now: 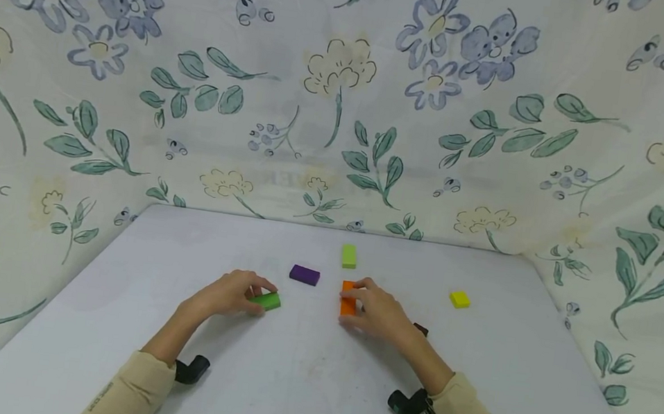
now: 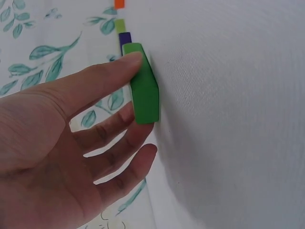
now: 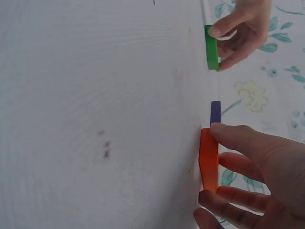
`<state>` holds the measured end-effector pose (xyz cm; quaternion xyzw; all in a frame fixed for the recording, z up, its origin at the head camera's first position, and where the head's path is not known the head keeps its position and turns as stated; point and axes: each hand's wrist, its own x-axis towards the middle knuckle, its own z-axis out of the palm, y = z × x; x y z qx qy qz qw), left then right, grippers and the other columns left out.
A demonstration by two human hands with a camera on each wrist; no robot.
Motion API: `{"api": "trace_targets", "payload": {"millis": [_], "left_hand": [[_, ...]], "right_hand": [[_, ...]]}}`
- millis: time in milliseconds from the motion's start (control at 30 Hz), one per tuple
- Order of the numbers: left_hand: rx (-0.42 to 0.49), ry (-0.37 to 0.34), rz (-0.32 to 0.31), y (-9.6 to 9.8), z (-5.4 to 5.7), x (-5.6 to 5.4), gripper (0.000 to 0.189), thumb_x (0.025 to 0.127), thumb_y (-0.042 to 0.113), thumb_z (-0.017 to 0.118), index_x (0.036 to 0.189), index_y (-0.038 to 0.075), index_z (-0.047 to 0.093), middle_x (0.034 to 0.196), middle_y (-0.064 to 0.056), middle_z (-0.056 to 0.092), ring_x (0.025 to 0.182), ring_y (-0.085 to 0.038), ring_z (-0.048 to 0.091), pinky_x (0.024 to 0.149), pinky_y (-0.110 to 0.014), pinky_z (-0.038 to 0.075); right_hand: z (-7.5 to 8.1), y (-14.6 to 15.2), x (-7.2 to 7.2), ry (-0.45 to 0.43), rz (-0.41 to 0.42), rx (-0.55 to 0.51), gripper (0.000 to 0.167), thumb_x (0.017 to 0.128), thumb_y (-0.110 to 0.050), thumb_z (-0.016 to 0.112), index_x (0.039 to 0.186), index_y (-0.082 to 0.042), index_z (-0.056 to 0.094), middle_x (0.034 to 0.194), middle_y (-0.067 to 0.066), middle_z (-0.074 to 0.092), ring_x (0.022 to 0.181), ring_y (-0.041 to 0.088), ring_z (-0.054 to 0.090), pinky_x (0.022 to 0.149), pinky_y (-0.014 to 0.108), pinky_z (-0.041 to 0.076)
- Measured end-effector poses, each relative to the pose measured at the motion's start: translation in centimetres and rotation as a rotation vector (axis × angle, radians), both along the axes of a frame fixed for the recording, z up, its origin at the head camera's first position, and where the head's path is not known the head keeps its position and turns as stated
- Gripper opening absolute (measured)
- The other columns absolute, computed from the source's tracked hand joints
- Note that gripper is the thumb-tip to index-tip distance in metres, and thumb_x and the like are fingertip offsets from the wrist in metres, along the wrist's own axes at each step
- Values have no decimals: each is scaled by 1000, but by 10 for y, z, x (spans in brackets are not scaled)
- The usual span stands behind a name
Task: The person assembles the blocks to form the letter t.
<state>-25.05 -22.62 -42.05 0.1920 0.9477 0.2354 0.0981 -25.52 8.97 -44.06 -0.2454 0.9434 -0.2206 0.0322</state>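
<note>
A green block (image 1: pixel 266 300) lies on the white table, and my left hand (image 1: pixel 236 292) pinches it between thumb and fingers. The left wrist view shows the thumb on one face of the green block (image 2: pixel 145 90). To the right, my right hand (image 1: pixel 379 312) holds an orange block (image 1: pixel 348 300) by its ends, thumb at the near end. In the right wrist view the orange block (image 3: pixel 208 160) rests against the table surface. Between the hands and farther back lies a purple block (image 1: pixel 305 275).
A light green block (image 1: pixel 349 256) lies behind the orange one. A yellow block (image 1: pixel 460 299) sits off to the right. Partly hidden by the right forearm is a dark brown block (image 1: pixel 420 329). Floral cloth (image 1: pixel 329 130) rises behind the table (image 1: pixel 282 396) and along its sides.
</note>
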Motion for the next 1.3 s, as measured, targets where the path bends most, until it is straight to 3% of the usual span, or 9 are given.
{"api": "trace_targets", "payload": {"millis": [500,733,1067,1300], "left_hand": [[-28,-22,2,0,1,-2,43,78,14,81,119,11,69,98,-5,67,86,-16,60,75,-33,50],[-55,1,15,4,0,-2,40,78,13,81,117,11,70,97,-4,68,86,-15,60,76,-33,49],[-40,70,-42,10,1,-10,40,79,11,79,118,10,70,99,-5,69,92,-21,63,80,-38,49],[-29,143,-100,16,1,-16,40,81,11,76,120,11,69,101,-3,68,95,-20,63,79,-35,52]], "right_hand": [[-1,1,0,-17,-20,24,47,83,-35,78,126,-18,68,135,12,54,88,17,58,81,36,55],[-1,0,-1,-28,-35,31,47,84,-36,77,127,-19,68,135,11,54,97,21,60,86,41,55],[-2,-1,-2,-35,-36,30,47,83,-35,78,126,-19,68,135,10,53,101,23,60,88,42,54],[2,-2,-3,-32,-29,43,47,83,-36,78,126,-19,68,134,10,54,90,18,57,81,36,54]]}}
